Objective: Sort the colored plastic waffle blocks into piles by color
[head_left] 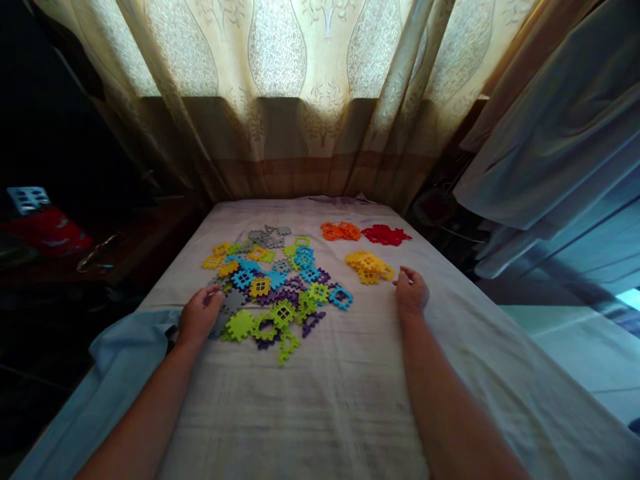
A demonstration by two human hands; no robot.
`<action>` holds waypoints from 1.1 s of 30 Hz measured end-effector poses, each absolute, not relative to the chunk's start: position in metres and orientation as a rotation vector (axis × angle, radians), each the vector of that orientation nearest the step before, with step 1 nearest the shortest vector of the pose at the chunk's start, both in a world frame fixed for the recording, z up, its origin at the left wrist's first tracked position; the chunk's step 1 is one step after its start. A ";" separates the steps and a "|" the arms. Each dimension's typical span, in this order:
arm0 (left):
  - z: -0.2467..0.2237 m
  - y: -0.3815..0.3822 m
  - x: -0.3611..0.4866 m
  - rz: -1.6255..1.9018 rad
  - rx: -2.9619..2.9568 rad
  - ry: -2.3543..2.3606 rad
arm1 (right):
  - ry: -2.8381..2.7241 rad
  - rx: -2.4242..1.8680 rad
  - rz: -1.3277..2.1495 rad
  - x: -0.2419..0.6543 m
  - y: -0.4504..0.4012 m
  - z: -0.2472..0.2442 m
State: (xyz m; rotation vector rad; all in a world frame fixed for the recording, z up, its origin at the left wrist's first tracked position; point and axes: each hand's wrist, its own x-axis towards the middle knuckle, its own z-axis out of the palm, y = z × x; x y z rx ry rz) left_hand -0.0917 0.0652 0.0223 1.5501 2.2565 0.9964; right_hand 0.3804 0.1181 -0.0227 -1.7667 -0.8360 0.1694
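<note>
The left hand (201, 317) is at the left edge of a loose heap of flat, toothed plastic pieces in grey, yellow, blue, purple and lime green (260, 287). Its fingers curl inward beside the flat grey plastic pieces (234, 303); whether they grasp one, I cannot tell. The right hand (413, 293) rests to the right, fingers bent and just beside a small mound of yellow toothed plastic pieces (367, 262); nothing shows in them, but the palm is turned away.

Farther off lie an orange cluster of openwork plastic pieces (341, 231) and, right of it, a flat red cluster of plastic pieces (385, 235). All sit on a pale, wrinkled sheet (320, 413), before a cream patterned curtain (280, 127).

The notched edges could catch, so lifting one piece might drag its neighbours. A sideways knock from the right hand could spill the yellow mound. The light blue cloth (117, 350) by the left forearm could be pulled along by the arm.

Overlap hides many pieces within the heap; the far red shapes merge together. Both forearms are cut off below, and the dark left side is hard to read.
</note>
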 end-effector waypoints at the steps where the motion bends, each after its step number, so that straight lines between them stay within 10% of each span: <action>1: 0.027 0.072 -0.094 0.936 1.555 2.279 | -0.838 -1.764 0.170 0.381 0.118 -0.023; 15: 0.063 0.136 -0.107 0.038 2.213 2.352 | -0.893 -1.795 0.191 0.373 0.118 -0.017; 33: 0.064 0.166 0.118 0.585 2.106 1.522 | -0.873 -1.736 0.140 0.374 0.128 -0.022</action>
